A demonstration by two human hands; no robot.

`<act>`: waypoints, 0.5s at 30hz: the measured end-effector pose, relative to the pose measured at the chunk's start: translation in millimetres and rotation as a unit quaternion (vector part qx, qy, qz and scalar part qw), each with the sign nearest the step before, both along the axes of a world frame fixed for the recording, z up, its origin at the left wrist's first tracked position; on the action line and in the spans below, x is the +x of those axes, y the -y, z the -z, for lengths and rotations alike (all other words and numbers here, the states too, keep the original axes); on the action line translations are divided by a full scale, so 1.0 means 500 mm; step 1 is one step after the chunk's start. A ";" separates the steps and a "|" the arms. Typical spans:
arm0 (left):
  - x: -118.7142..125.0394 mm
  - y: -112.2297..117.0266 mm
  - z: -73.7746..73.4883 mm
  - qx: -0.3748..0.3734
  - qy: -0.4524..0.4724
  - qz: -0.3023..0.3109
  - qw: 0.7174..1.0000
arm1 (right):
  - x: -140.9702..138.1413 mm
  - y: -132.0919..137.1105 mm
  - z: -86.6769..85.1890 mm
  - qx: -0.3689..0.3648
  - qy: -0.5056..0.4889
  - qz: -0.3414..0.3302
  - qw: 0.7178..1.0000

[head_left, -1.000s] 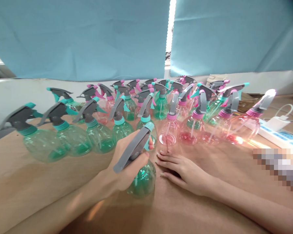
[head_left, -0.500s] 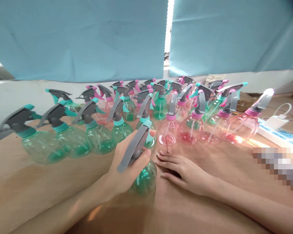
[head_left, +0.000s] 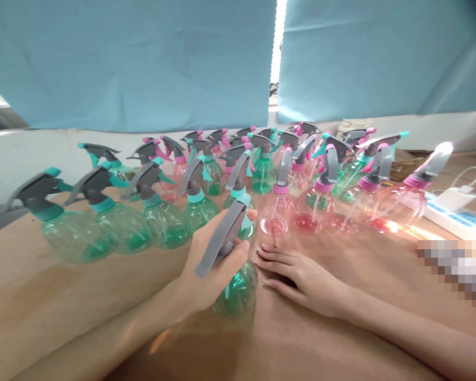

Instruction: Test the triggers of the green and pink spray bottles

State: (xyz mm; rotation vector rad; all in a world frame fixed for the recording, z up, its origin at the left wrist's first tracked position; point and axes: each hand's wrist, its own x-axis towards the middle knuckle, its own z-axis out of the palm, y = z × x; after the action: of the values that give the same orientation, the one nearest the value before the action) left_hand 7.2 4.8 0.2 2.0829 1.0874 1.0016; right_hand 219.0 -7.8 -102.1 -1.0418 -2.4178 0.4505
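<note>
My left hand (head_left: 206, 270) is wrapped round the neck of a green spray bottle (head_left: 238, 291) with a grey trigger head (head_left: 222, 238), which stands on the brown table (head_left: 83, 307) in front of me. My right hand (head_left: 301, 275) lies flat on the table just right of that bottle, fingers stretched out and pointing left, holding nothing. Both forearms reach in from the bottom of the view.
Several green spray bottles (head_left: 158, 219) and pink spray bottles (head_left: 277, 211) stand in rows behind my hands. A white power strip (head_left: 460, 217) with a charger lies at the right. Blue curtains (head_left: 143, 58) hang behind. A blurred patch (head_left: 456, 264) sits at the right edge.
My left hand has shifted the green bottle slightly forward and right. The right hand stays flat in the same place.
</note>
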 end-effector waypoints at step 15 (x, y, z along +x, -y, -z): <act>-0.006 -0.011 0.005 0.005 -0.013 -0.006 1.000 | 0.000 0.000 -0.002 -0.001 -0.002 -0.001 1.000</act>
State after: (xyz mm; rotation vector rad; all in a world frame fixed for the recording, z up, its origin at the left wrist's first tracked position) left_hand 4.3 10.2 -2.3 2.1059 1.1113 0.9897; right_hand 219.0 -7.6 -100.9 -1.0386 -2.4154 0.4564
